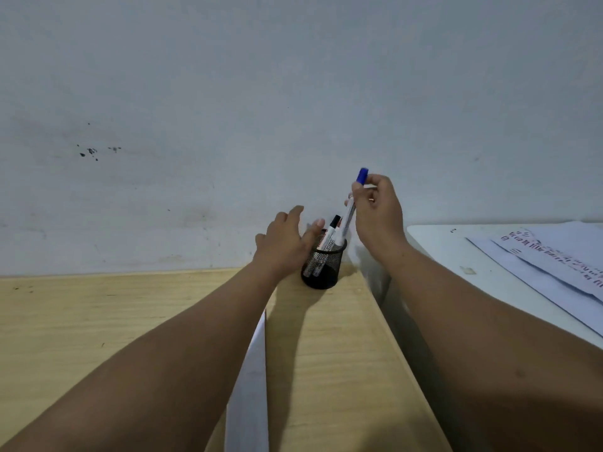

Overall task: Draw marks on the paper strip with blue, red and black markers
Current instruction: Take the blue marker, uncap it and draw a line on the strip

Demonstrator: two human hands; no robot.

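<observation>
A black mesh pen cup [321, 267] stands at the back of the wooden desk, near the wall. My right hand [378, 213] pinches the blue-capped marker [354, 203] near its cap, its lower end still over the cup's mouth. A black-capped marker [332, 231] leans inside the cup, with another marker partly hidden behind it. My left hand [284, 241] rests open beside the cup's left rim, fingers spread, thumb near the rim. A long white paper strip [253, 380] lies on the desk between my forearms, running toward me.
The wooden desk [98, 321] ends at a right edge close to the cup. A white table [456, 256] stands to the right across a narrow gap, with printed sheets [554, 265] on it. A pale wall rises right behind the cup.
</observation>
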